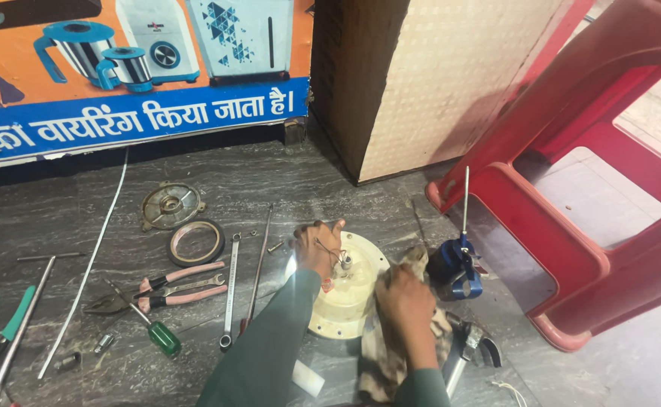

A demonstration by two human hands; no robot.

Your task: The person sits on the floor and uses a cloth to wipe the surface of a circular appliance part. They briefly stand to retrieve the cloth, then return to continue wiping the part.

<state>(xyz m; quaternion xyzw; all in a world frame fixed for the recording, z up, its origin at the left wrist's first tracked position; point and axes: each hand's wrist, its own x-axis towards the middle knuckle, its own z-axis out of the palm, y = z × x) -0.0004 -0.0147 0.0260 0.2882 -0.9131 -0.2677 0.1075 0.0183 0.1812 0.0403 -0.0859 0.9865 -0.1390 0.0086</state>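
Observation:
A round cream plastic motor housing (360,260) lies on the dark stone floor, with a small metal shaft and wires at its middle. My left hand (317,247) rests on its left rim, fingers curled over the edge by the wires. My right hand (404,301) presses a dirty patterned rag (381,360) against the housing's right side. Both arms wear green sleeves.
Left of the housing lie a ring spanner (230,290), a long rod (259,264), pink-handled pliers (166,290), a green screwdriver (161,335), a rubber ring (196,242) and a metal end cap (170,205). A blue oil can (454,267) and red plastic stool (571,173) stand right.

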